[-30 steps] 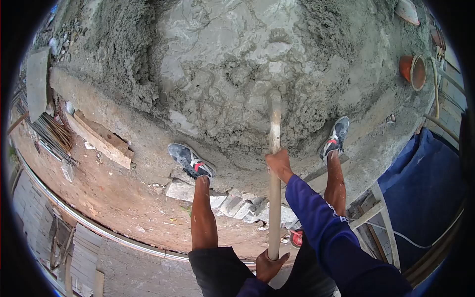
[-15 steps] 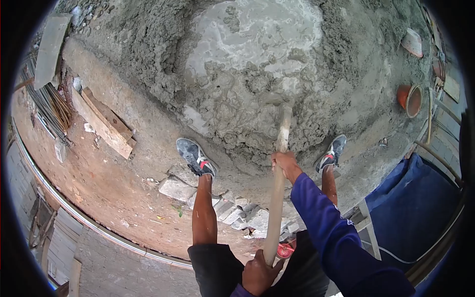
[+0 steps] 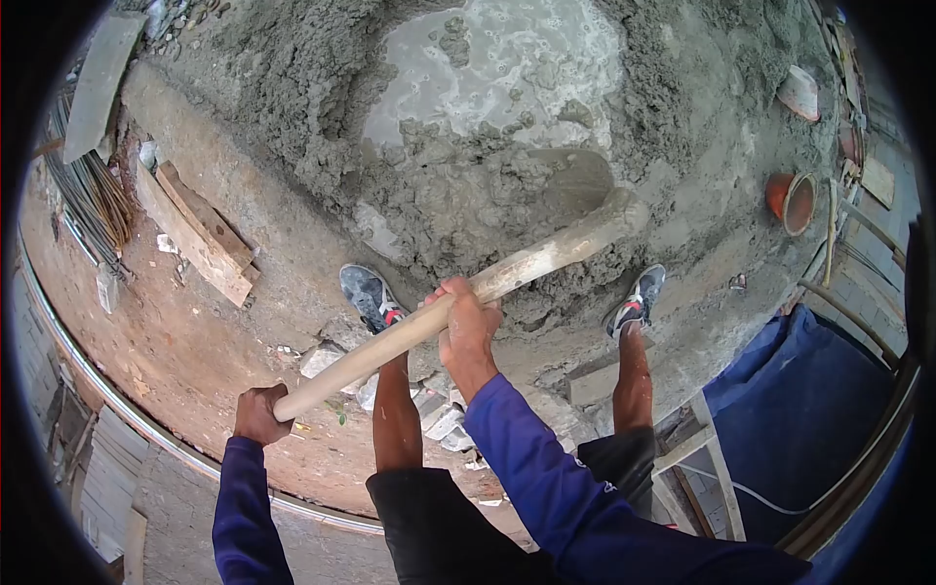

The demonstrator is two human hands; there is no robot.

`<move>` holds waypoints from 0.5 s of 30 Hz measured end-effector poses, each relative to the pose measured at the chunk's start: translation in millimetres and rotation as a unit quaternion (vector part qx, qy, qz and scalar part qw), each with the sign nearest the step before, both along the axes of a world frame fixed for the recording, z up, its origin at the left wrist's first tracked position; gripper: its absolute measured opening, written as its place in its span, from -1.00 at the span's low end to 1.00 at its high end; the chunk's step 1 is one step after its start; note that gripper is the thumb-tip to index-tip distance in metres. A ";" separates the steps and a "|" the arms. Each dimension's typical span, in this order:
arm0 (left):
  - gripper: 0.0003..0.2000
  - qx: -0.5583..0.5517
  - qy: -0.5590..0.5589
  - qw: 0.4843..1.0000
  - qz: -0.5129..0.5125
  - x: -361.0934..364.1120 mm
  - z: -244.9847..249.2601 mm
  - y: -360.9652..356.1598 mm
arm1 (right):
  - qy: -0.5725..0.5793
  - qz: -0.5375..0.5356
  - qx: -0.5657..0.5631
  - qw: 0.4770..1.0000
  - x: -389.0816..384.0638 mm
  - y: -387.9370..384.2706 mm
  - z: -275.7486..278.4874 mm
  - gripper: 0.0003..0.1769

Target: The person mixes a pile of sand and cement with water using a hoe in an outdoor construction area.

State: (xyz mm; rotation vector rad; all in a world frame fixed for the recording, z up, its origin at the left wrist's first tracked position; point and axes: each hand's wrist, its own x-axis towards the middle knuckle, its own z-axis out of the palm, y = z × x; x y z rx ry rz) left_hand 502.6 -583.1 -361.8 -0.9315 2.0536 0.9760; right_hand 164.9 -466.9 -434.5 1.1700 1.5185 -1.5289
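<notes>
Hoe: the long wooden-handled hoe [image 3: 534, 261] slants across the near side of the slurry pool [image 3: 502, 73], its butt out to the left.
Blade: the blade [image 3: 583, 178] rests in lumpy mortar [image 3: 458, 210] just beside the pool's near edge, towards the right; how deep it bites cannot be told.
Left hand: the left hand [image 3: 261, 414] is wrapped round the butt end, well apart from the pool on its near left.
Right hand: the right hand [image 3: 470, 327] grips the handle further up, on the pool's near side.
Shoes: the left shoe [image 3: 369, 295] and right shoe [image 3: 639, 297] stand apart on the pool's near side.
Mortar ridge: a rough grey ridge [image 3: 312, 127] banks the pool's left.
Orange bucket: the bucket [image 3: 791, 203] lies tipped, well right of the pool.
Working step: apparently turning or dragging thick mortar at the pool's edge.
Next move calls for: likely a firm two-handed grip, steady footing and control of the blade's angle against the heavy mix.
</notes>
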 end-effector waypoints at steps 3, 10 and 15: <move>-0.81 0.036 0.064 0.996 0.059 -44.1 -37.4 50.8 | 0.117 0.034 0.023 0.992 -54.0 13.1 39.0 -0.62; -0.59 0.215 0.091 0.931 0.280 -277.6 -47.0 237.9 | 0.266 0.291 0.146 0.907 -266.4 39.6 -2.9 -0.82; -0.55 0.291 0.037 0.856 0.426 -295.9 -56.2 370.5 | 0.203 0.526 0.296 0.771 -258.9 127.7 -155.0 -0.54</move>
